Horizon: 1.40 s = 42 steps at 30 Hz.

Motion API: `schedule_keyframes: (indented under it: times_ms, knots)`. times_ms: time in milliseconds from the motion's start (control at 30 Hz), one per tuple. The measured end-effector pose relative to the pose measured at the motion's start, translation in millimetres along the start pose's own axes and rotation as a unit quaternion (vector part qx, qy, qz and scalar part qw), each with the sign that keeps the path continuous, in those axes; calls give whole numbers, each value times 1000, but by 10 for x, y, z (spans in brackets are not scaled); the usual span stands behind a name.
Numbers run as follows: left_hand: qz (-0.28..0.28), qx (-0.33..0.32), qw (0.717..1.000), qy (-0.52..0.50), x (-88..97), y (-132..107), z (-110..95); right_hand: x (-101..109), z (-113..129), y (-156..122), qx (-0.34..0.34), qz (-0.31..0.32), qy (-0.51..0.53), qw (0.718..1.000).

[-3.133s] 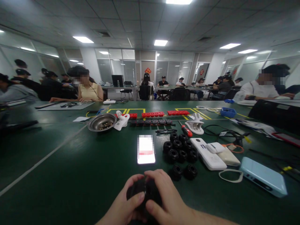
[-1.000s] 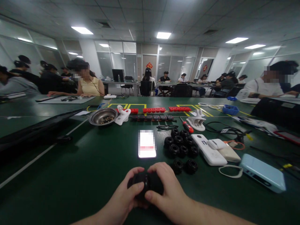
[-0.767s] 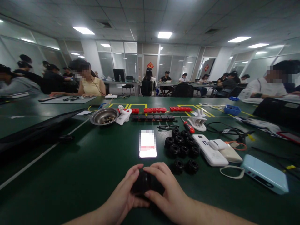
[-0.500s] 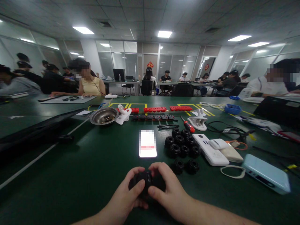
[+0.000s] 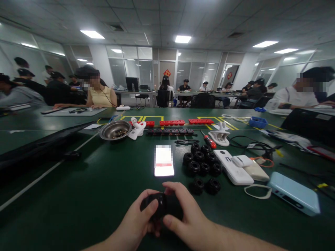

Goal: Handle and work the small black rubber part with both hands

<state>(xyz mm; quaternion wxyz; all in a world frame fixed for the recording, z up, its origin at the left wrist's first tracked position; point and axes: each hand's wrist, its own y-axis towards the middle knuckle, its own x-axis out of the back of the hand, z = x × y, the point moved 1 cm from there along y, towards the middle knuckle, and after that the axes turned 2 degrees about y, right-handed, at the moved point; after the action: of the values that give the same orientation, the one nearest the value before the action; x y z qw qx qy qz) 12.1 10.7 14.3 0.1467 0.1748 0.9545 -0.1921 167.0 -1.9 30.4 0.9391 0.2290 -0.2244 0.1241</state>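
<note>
My left hand (image 5: 140, 216) is closed around a black wheel-like part (image 5: 161, 205), thumb on the near side and fingers beneath it. Much of that part is hidden by the hand. My right hand (image 5: 187, 212) curves beside its right side, thumb and fingers spread with a dark gap between them; no grip on the part shows. Just beyond the hands lies a phone (image 5: 164, 171) with a lit screen. To the right are several similar black wheel-like parts (image 5: 194, 168), grouped together, with two of them (image 5: 213, 186) set nearer to me.
A metal bowl (image 5: 115, 126) with small brass-coloured pieces stands back left. Red trays (image 5: 172, 122), a dark strip of blocks (image 5: 170, 131) and a screwdriver (image 5: 209, 141) lie farther back. On the right are a white power bank (image 5: 235, 174) and a light-blue box (image 5: 294, 193). Co-workers sit around.
My right thumb and fingers have come away from the black wheel-like part and spread wider. The left hand keeps hold of it, shifted slightly left. The view has moved slightly.
</note>
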Motion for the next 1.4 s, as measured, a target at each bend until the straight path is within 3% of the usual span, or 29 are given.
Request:
schedule_keyframes:
  times_ms: [167,300,400,533,633,733,800,933,1000,1133,1267,1400]
  knots:
    - [-7,-68,990,120,50,-13,-64,-11,-16,27,-51,45,-20,997]
    - [7,4,989,146,60,60,-97,7,67,31,14,76,-65,995]
    - [13,34,986,162,77,102,-93,18,103,18,23,80,-78,994]
    - [-17,-55,981,183,118,65,-120,16,44,10,-37,31,-40,998]
    - [-25,-130,962,239,132,10,-160,-6,-32,25,-80,23,5,996]
    - [-1,-142,947,287,137,1,-169,-25,-64,36,-104,34,26,994]
    - [18,-125,948,291,144,28,-156,-22,-43,33,-86,31,17,996]
    - [34,-88,961,259,149,102,-139,8,63,15,48,40,-17,998]
    - [35,-60,966,248,140,111,-143,19,89,5,70,40,-33,996]
    - [17,-84,966,244,122,61,-185,16,31,-4,-16,-3,-31,999]
    - [-11,-119,950,289,131,32,-210,-17,-47,14,-97,27,-26,995]
    - [18,-131,949,285,157,64,-178,5,-7,43,-60,36,-67,995]
